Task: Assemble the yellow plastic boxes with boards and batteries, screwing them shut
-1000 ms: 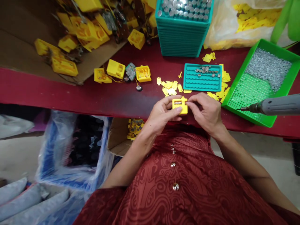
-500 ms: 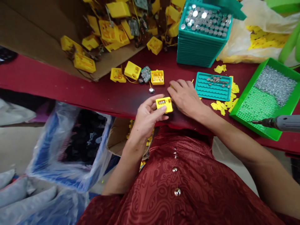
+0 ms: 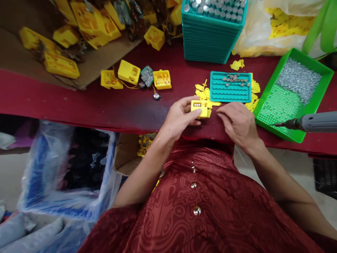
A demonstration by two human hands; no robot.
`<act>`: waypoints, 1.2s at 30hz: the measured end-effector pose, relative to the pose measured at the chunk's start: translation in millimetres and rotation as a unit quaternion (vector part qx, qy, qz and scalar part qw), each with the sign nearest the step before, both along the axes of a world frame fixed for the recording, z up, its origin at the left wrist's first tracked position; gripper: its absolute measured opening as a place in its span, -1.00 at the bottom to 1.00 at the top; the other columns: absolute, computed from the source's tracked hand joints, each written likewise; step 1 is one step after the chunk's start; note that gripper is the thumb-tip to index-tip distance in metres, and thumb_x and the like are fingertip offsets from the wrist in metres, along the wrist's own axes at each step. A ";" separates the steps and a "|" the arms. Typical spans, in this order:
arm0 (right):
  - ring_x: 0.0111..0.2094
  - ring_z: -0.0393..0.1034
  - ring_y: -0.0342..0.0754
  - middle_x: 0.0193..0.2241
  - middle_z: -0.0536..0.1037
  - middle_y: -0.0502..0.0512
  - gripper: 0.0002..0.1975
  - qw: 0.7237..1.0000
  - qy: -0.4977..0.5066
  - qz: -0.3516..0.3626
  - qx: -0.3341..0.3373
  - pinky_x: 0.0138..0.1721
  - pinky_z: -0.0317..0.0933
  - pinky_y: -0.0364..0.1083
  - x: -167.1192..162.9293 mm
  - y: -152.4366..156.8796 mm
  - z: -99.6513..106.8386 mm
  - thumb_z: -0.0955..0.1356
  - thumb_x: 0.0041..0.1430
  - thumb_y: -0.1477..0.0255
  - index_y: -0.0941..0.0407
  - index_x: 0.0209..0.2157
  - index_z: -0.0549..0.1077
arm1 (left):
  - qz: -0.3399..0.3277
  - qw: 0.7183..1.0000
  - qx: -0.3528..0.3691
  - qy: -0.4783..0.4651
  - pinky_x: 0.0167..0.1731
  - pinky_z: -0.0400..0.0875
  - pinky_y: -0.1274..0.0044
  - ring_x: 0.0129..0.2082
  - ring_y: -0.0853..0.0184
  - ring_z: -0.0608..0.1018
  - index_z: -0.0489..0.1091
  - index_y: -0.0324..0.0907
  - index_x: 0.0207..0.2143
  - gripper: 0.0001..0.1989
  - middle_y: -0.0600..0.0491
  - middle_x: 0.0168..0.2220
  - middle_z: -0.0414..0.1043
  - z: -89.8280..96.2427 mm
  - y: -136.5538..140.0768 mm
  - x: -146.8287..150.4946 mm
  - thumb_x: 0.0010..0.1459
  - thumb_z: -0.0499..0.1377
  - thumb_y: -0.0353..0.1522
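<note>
My left hand (image 3: 180, 116) grips a small yellow plastic housing (image 3: 199, 109), thumb across its front. Several silvery button cells show in the housing's slot. To the right, my right hand (image 3: 238, 121) has its fingers pinched together just below the teal tray (image 3: 230, 98); whatever is between the fingertips is too small to make out. Several button cells (image 3: 233, 78) lie in that tray. Flat yellow plastic pieces (image 3: 202, 93) are scattered at the tray's left, right behind the held housing, and more yellow pieces (image 3: 253, 102) lie at its right.
A green bin (image 3: 285, 135) of small metal screws stands at right, with an electric screwdriver (image 3: 316, 123) reaching over it. Stacked teal trays (image 3: 210, 42) stand behind. Wired yellow housings (image 3: 162, 80) lie at left, near a cardboard box (image 3: 100, 65) holding more.
My left hand has carried the housing right, toward the teal tray. My right hand has moved right and is now pinched, uncovering the yellow pieces beside the tray. The camera view has shifted.
</note>
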State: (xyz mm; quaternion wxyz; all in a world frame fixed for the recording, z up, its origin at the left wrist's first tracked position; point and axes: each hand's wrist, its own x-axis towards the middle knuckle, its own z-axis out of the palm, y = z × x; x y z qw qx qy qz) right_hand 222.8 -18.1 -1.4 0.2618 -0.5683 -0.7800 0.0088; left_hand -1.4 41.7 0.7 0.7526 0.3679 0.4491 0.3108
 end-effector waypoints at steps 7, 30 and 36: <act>-0.19 0.40 0.02 -0.20 0.61 0.16 -0.67 0.999 -0.015 0.034 0.009 -0.13 0.29 -0.01 -11.6 6.3 -19.8 0.23 0.55 0.48 0.11 -0.05 0.66 | 0.078 0.996 0.037 0.003 -0.43 0.64 0.65 -0.19 0.31 0.76 0.50 -0.17 0.07 -0.49 -0.03 -0.02 0.71 4.3 1.4 -1.7 0.06 0.49 -0.38; -0.41 0.55 -0.13 -0.33 0.66 0.02 -0.79 0.857 0.446 -0.067 -0.249 -0.30 0.51 -0.09 -16.8 11.4 11.4 0.45 0.24 0.39 0.09 -0.10 0.65 | 0.047 0.999 0.010 0.010 -0.19 0.70 0.56 -0.11 0.31 0.74 0.48 -0.18 0.15 -0.41 -0.08 0.08 0.67 7.4 -23.9 -9.9 0.08 0.51 -0.31; -0.41 0.54 -0.14 -0.40 0.65 0.01 -0.88 0.821 0.503 -0.071 -0.259 -0.25 0.57 -0.06 -28.4 10.1 23.3 0.55 0.14 0.36 0.10 -0.33 0.64 | 0.036 0.999 0.037 0.015 -0.11 0.70 0.50 -0.04 0.23 0.77 0.44 -0.22 0.16 -0.39 -0.15 0.13 0.69 -1.0 -24.4 -0.5 0.08 0.50 -0.34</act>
